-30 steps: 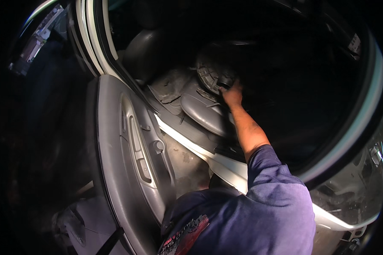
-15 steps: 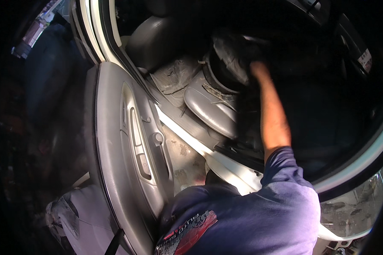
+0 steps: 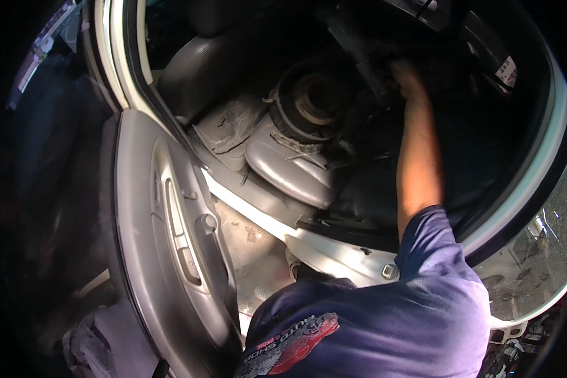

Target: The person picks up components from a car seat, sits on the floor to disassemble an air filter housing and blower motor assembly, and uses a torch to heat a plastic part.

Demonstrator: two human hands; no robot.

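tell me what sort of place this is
Apparently the open doorway of a vehicle: the grey door panel, white sill and padded grey seat show it. Whether it's in a workshop, I can't tell.

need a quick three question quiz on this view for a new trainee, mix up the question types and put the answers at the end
1. Which of the person's hands shows? a) left b) right c) both
2. True or false: the grey-panelled door is shut.
3. What is the outline of the dark housing next to the grey padded piece?

Key:
1. b, the right hand.
2. False; it stands open.
3. Round.
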